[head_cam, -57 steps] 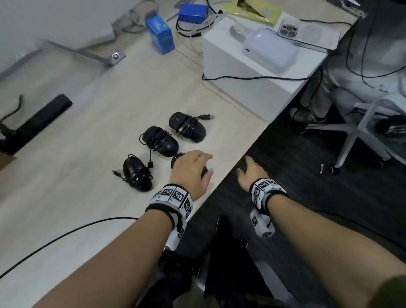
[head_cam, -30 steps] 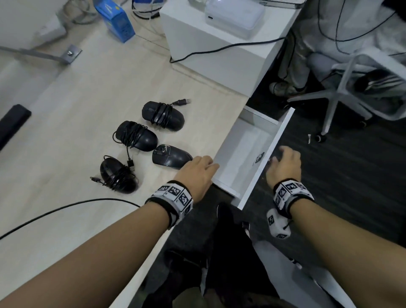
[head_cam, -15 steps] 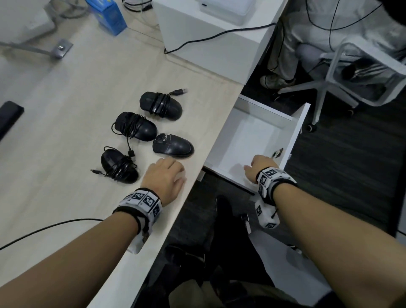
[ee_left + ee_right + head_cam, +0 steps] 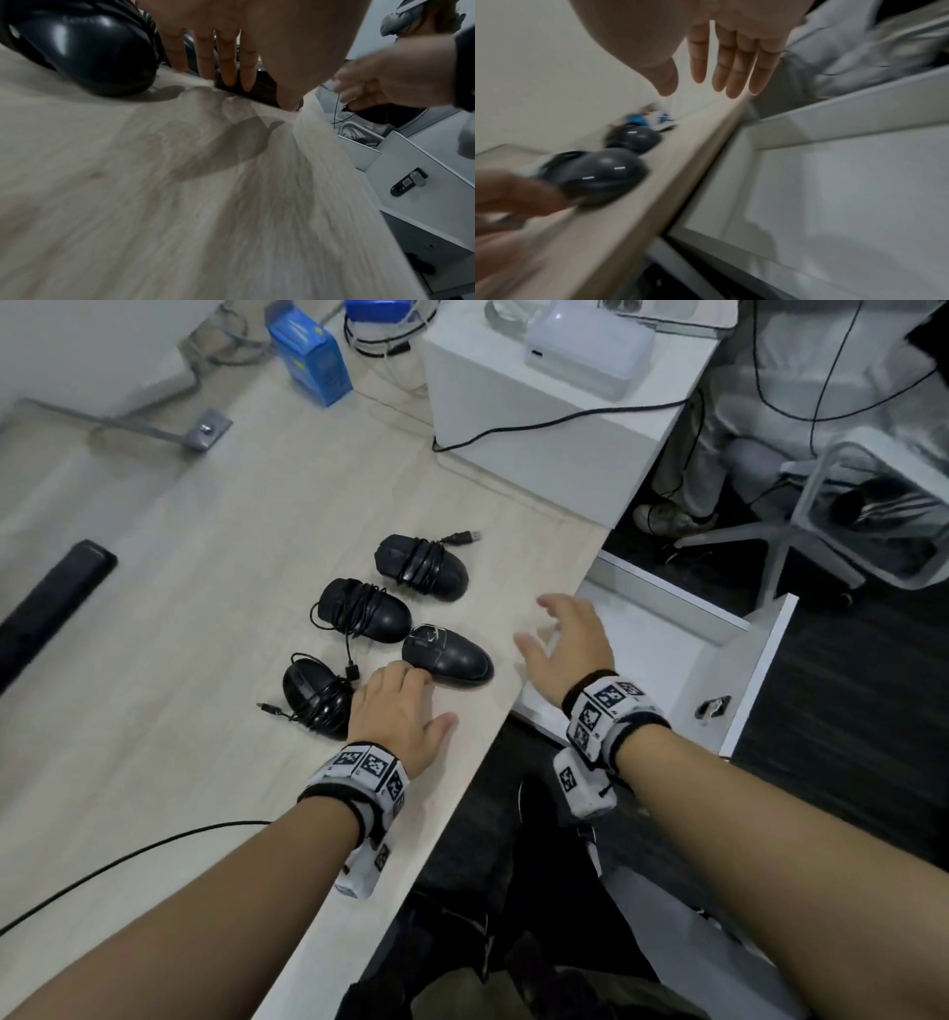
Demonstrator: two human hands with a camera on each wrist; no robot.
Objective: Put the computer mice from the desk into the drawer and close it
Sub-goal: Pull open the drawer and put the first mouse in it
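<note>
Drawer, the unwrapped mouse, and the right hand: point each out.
Drawer [image 4: 662,649]: head view, bare white floor.
Unwrapped mouse [image 4: 454,657]: head view, top shell.
Right hand [image 4: 570,649]: head view, back of hand.

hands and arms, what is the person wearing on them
Both forearms are bare, with no sleeves in view. The left hand and the right hand are gloveless. Each wrist carries a band of white tiles printed with black square code patterns, edged in black, with a small white block hanging beneath it.
</note>
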